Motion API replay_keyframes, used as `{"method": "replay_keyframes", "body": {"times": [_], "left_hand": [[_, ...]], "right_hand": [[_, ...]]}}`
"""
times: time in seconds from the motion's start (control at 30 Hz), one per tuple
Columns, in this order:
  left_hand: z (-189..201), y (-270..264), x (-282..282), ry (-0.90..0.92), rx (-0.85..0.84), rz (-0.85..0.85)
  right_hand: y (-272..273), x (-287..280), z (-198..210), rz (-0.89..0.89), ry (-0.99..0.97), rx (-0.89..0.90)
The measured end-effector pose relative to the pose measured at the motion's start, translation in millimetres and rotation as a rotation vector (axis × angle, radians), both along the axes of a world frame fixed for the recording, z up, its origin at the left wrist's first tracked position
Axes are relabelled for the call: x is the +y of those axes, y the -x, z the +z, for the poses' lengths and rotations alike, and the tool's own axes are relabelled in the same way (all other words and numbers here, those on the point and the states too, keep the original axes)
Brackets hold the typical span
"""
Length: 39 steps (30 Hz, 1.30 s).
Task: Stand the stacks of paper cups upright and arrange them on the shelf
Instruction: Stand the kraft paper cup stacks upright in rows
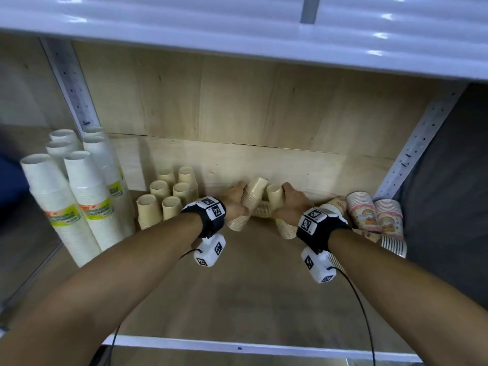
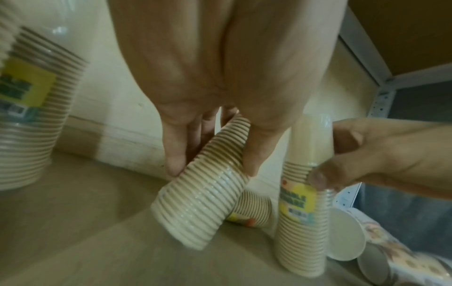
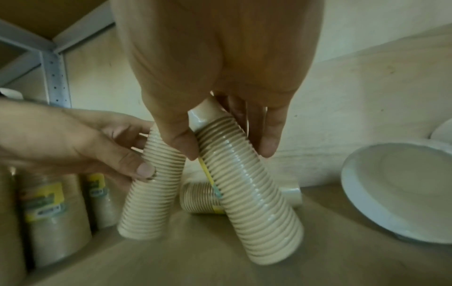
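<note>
On the wooden shelf board (image 1: 237,273), my left hand (image 1: 239,198) grips a beige paper cup stack (image 1: 250,199) that leans to the left, its wide end on the board. In the left wrist view my left hand (image 2: 211,169) pinches this stack (image 2: 203,197) between thumb and fingers. My right hand (image 1: 286,204) holds a second beige stack (image 1: 276,200), nearly upright; in the right wrist view my right hand (image 3: 229,151) grips that stack (image 3: 247,189). A third beige stack (image 3: 200,199) lies on its side behind, between the two.
Tall white cup stacks (image 1: 79,196) stand at the left, with several upright beige stacks (image 1: 163,199) beside them. Patterned pink cup stacks (image 1: 375,215) crowd the right corner, some lying down. An upper shelf (image 1: 237,43) hangs overhead. The shelf's front rail (image 1: 237,347) is near me.
</note>
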State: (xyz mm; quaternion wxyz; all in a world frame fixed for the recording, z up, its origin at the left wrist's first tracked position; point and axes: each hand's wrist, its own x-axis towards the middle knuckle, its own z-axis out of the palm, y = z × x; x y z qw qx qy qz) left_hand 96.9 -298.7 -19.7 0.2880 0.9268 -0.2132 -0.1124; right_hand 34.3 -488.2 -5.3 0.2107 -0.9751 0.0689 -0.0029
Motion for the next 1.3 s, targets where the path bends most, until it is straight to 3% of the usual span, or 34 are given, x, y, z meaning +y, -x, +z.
{"method": "replay_keyframes", "body": {"times": [0.27, 0.57, 0.73, 0.93, 1.3], "left_hand": [[-6.6, 9.8, 0.1, 0.119, 0.059, 0.071], [-10.6, 19.3, 4.6, 0.232, 0.103, 0.085], [14.6, 15.9, 4.1, 0.276, 0.057, 0.080], [43.2, 12.0, 2.9, 0.247, 0.018, 0.111], [53.8, 18.0, -1.4, 0.143, -0.041, 0.026]], "right_hand": [[3.2, 20.4, 8.1, -0.075, -0.283, -0.045], [12.6, 22.5, 3.6, -0.073, -0.326, -0.012], [13.2, 22.0, 22.3, -0.052, -0.258, -0.024], [14.3, 27.8, 41.2, -0.074, -0.045, -0.038], [14.6, 33.8, 47.3, -0.001, 0.058, -0.041]]}}
